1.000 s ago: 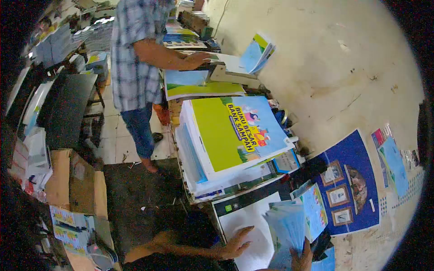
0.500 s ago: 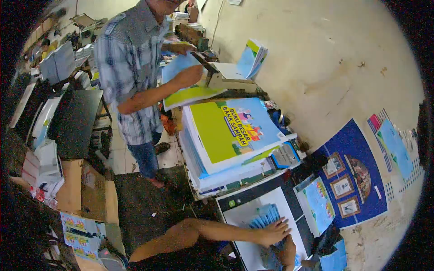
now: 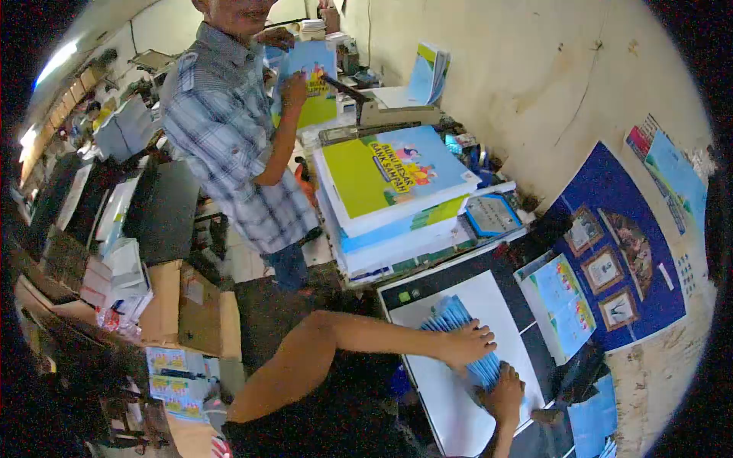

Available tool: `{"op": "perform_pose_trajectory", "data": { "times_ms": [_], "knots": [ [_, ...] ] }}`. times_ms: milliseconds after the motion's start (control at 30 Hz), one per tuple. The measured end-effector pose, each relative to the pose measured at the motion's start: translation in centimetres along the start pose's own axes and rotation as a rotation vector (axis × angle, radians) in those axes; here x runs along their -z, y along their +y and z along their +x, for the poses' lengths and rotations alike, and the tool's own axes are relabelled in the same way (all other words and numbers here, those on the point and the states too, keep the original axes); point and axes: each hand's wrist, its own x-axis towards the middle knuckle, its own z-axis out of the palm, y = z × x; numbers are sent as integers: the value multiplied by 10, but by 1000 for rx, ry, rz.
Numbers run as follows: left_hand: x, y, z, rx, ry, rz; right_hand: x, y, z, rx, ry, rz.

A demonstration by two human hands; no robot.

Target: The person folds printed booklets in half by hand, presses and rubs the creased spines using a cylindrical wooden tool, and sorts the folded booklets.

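A fanned row of thin blue folded booklets point(image 3: 445, 314) lies on a large white sheet point(image 3: 496, 294) atop a dark worktable. My left hand point(image 3: 467, 343) reaches across it from the left, its fingers curled over the middle of the row. At the near end, my right hand point(image 3: 504, 393) grips the booklets from the side, its thumb and fingers bent around their edges. Part of the row is hidden under both hands.
Beyond the worktable stands a tall stack of printed covers point(image 3: 397, 172). Another person point(image 3: 229, 137) holds a printed cover point(image 3: 317, 69) beside a paper cutter point(image 3: 397, 111). A printed sheet point(image 3: 557, 305) lies to the right, near the wall. Cardboard boxes point(image 3: 191, 305) sit on the left.
The view has shifted. My hands have moved apart along the booklets, exposing more of the row between them. The other person has lifted the cover upright.
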Motion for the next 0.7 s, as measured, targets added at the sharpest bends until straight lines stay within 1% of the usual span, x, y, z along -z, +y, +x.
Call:
{"op": "perform_pose_trajectory", "data": {
  "times_ms": [33, 100, 133, 233, 267, 300, 367, 400, 433, 467, 500, 567, 600, 633, 667, 700],
  "knots": [
    [-4, 1, -3, 8, -23, -38, -7, -1, 4, 9, 38, -49],
    [-5, -5, 3, 11, -45, -94, -2, 4, 6, 14, 2, -7],
    [-7, -4, 1, 5, -11, -78, -1, 3, 2, 4, -21, 25],
    [2, -7, -3, -9, 20, -110, 10, 9, -9, -82, -55, 118],
    [1, -15, 0, 17, -16, -112, 9, 19, -13, -103, -47, 114],
    [-7, -20, 9, 40, -51, -129, 5, 31, -8, -126, -80, 158],
    [-19, 1, 10, 60, -98, -192, -6, 48, -19, -203, -204, 235],
    [-2, 11, 10, 60, -100, -191, 10, 35, -23, -166, -106, 181],
    [14, 2, 13, 59, -95, -143, 19, 26, -23, -121, -30, 149],
    [5, 1, 14, 48, -52, -44, 28, 19, -23, -78, 52, 119],
    [2, 0, 11, 41, -43, -47, 31, 15, -27, -41, 127, 83],
    [-4, -5, 3, 23, -19, -58, 2, 32, -30, 19, 105, 26],
    [-13, -11, 1, -32, 116, -26, -9, 41, -34, 46, 106, -10],
    [-6, -17, -2, -33, 82, -36, -10, 46, -33, 77, 110, -52],
    [2, -24, -11, -31, 40, -49, -4, 54, -39, 4, -22, 137],
    [5, -27, -18, -26, -10, -75, 1, 56, -47, -4, 51, 149]
  ]
}}
